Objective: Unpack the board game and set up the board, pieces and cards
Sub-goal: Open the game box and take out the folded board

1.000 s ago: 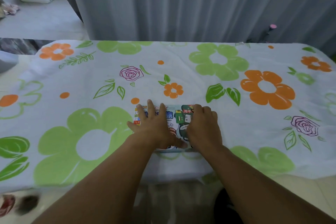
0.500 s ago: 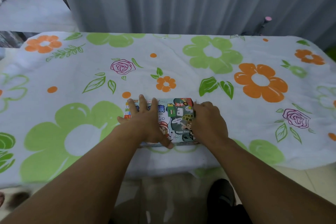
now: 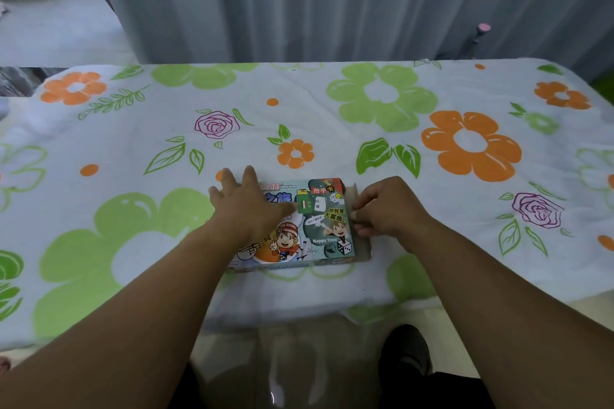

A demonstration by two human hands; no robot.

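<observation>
A small colourful board game box (image 3: 319,226) with cartoon children and dice on its lid lies flat near the front edge of the table. My left hand (image 3: 247,206) lies flat on the box's left half, fingers straight and spread, pressing it down. My right hand (image 3: 387,209) is at the box's right end with fingers curled, pinching a plain brown flap (image 3: 362,242) that sticks out from that end. The box's contents are hidden.
The table is covered by a white cloth (image 3: 398,149) printed with green and orange flowers. A grey curtain (image 3: 332,0) hangs right behind the far edge. The table's front edge runs just below the box.
My right hand has slid off the lid to the box's right end, and the brown flap now shows there. My left hand has stayed flat on the left half.
</observation>
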